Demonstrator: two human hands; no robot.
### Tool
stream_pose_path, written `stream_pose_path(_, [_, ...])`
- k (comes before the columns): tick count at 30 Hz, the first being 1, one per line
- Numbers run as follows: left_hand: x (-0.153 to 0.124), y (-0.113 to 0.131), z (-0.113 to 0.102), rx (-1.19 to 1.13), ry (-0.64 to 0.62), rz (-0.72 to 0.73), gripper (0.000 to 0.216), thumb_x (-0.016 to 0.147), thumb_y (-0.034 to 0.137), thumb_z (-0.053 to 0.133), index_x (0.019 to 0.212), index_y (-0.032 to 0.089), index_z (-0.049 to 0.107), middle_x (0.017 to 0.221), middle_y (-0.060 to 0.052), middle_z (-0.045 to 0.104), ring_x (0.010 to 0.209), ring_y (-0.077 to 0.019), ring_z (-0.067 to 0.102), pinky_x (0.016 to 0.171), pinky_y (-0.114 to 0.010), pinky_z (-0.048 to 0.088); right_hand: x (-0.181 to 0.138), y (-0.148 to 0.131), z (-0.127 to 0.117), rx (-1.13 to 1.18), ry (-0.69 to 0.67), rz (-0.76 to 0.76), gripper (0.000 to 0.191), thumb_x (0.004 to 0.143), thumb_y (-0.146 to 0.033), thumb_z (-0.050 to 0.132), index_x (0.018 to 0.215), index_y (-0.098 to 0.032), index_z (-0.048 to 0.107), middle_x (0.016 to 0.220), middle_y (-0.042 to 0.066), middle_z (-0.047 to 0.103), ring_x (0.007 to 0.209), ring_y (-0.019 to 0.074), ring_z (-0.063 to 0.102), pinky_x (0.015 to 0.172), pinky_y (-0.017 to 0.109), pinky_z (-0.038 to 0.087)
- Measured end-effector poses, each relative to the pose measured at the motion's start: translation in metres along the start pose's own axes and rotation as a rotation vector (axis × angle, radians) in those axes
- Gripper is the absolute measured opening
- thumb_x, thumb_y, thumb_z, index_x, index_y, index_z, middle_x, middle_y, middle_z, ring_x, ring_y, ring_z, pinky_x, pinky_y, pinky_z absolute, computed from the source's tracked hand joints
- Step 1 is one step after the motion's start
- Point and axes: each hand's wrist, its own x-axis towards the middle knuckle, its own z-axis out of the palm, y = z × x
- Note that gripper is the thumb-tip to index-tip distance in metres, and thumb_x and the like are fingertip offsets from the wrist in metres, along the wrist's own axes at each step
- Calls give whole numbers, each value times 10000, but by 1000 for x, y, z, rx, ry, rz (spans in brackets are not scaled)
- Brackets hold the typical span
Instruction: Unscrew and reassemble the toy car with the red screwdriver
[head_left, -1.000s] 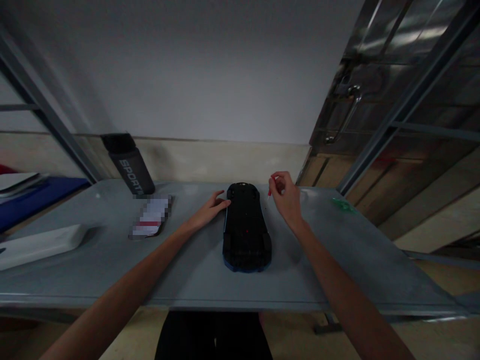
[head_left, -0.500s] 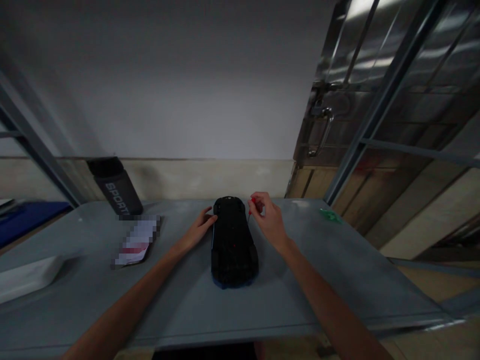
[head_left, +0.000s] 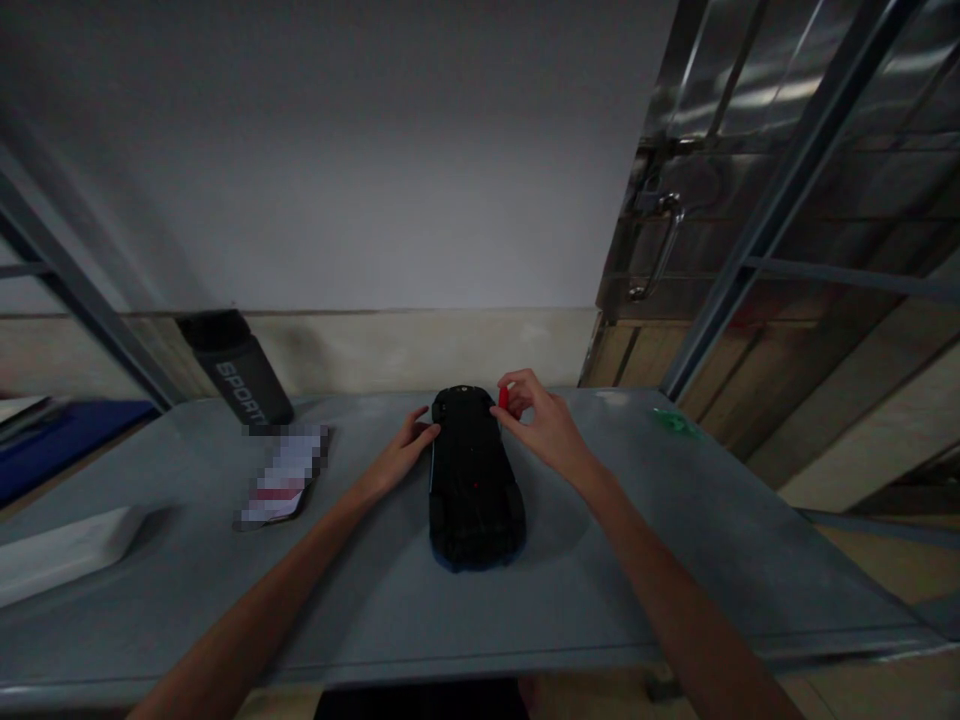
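A toy car (head_left: 476, 490) lies upside down on the grey table, its black underside up and a blue edge showing at the near end. My left hand (head_left: 409, 445) grips its far left side, thumb on the edge and fingers along the flank. At the far right corner of the car, my right hand (head_left: 544, 425) pinches the red handle of a small screwdriver (head_left: 503, 398) between thumb and fingers. The handle stands roughly upright. I cannot make out the screwdriver's tip against the dark car.
On the left are a dark sports bottle (head_left: 238, 370), a phone (head_left: 289, 480) with a blurred screen and a white case-like object (head_left: 71, 550). Small green pieces (head_left: 677, 422) lie near the right edge. Metal posts (head_left: 787, 200) flank the grey table (head_left: 600, 600), with a wall behind.
The screwdriver has gone from slanting beside the car to nearly upright at its far right corner, moved by my right hand. My left hand keeps its hold. The view has shifted slightly.
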Motion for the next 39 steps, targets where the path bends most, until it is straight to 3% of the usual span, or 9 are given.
stream_pose_path(9, [-1,3,0,39,-8,6,690,993,518,574,1594,190,483,1312,-137,774,1298,-319,693,1184,-488,470,-3,-6,3,-14,-121,8,310,1025,-235,506,1332,-275,536,978,21,720,859,202,693,824,347,540])
stream_pose_path(15, [0,2,0,26,-20,-11,680,998,479,567,1605,189,465,1313,-150,763,1282,-314,697,1167,-455,477,-6,-9,6,-330,26,15,128,1049,-316,567,1158,-263,610,830,15,637,784,228,624,789,361,483])
stream_pose_path(19, [0,2,0,27,-19,-14,706,997,521,562,1614,195,456,1306,-135,761,1276,-315,696,1166,-479,480,-5,-8,7,-270,24,11,127,1064,-318,551,1163,-268,613,782,-1,607,720,219,593,728,343,472])
stream_pose_path(25, [-2,2,-1,37,-23,-11,747,1000,527,552,1633,151,425,1353,-170,741,1319,-313,676,1184,-464,466,-4,-6,5,-211,-8,-25,276,1007,-211,519,1252,-279,627,829,4,635,755,213,617,742,334,480])
stream_pose_path(32, [0,-1,-1,35,-10,-2,700,1004,505,560,1615,178,460,1376,-155,744,1314,-313,682,1186,-462,467,-3,-11,4,-251,21,18,172,1051,-299,555,1163,-272,683,772,-4,620,719,212,591,742,336,464])
stream_pose_path(35, [0,0,0,30,-17,10,733,996,507,563,1618,136,450,1358,-175,747,1294,-314,692,1171,-460,481,-4,-12,3,-233,-15,-2,252,1026,-224,515,1224,-267,666,822,8,642,751,212,614,753,333,480])
stream_pose_path(39, [-1,1,0,57,-21,2,694,1008,517,547,1610,180,469,1343,-140,756,1311,-307,682,1173,-444,481,-5,-9,2,-258,-8,-9,329,1010,-199,501,1309,-254,626,870,24,668,742,209,624,746,334,488])
